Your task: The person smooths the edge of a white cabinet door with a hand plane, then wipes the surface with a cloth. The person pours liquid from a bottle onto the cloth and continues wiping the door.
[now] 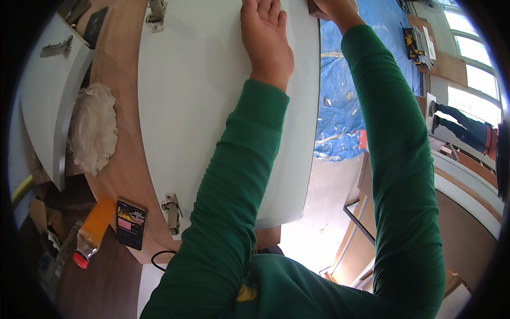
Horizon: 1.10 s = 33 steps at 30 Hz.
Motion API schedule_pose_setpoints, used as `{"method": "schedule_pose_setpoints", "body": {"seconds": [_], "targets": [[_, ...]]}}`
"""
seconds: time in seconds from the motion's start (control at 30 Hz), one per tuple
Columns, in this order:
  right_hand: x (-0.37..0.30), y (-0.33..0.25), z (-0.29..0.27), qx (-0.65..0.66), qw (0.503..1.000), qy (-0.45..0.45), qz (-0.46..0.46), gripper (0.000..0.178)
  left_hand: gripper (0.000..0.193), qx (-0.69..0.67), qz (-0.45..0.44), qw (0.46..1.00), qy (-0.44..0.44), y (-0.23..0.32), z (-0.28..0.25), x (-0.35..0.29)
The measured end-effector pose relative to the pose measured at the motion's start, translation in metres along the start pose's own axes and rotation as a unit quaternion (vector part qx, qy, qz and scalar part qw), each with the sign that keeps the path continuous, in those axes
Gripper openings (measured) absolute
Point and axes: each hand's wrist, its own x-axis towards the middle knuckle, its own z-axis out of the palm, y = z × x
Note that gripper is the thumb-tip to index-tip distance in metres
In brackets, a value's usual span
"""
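A large white cabinet door panel lies flat on a brown wooden board, with a metal hinge at its far left corner and another hinge at its near left corner. My left hand rests flat on the panel near its far end, fingers together, holding nothing. My right hand is at the panel's far right edge, closed around a small dark brown block that is mostly cut off by the top of the picture. Both arms wear green sleeves.
A crumpled beige cloth lies left of the panel. A second white panel with a hinge stands further left. A phone and an orange bottle lie near the board's front. Blue tarpaulin covers the floor; another person stands at right.
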Motion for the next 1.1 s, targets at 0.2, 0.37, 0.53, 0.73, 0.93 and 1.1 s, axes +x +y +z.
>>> {"method": "schedule_pose_setpoints", "body": {"seconds": [0.2,0.37,0.53,0.73,0.93,1.1], "targets": [[-0.001,0.004,-0.006,-0.014,1.000,0.006,-0.004,0.062,0.087,0.000,-0.007,1.000,-0.027,-0.005,-0.002,0.004],[-0.003,0.013,-0.001,-0.038,0.999,0.001,-0.016,0.062,0.092,0.001,-0.002,1.000,-0.027,-0.006,-0.004,0.004],[-0.042,0.027,-0.012,-0.063,0.998,0.024,-0.020,0.061,0.096,-0.017,-0.001,0.999,-0.046,-0.013,0.002,0.006],[-0.117,0.019,-0.009,-0.022,1.000,0.009,0.018,0.059,0.099,-0.002,0.011,0.999,-0.038,-0.005,-0.009,0.011],[-0.179,0.044,-0.028,0.007,1.000,0.005,0.008,0.057,0.098,0.010,0.003,0.999,-0.044,-0.014,-0.001,0.006],[-0.238,0.070,-0.018,-0.011,1.000,0.009,-0.008,0.055,0.098,0.018,0.013,0.999,-0.044,-0.009,-0.005,0.010]]}}
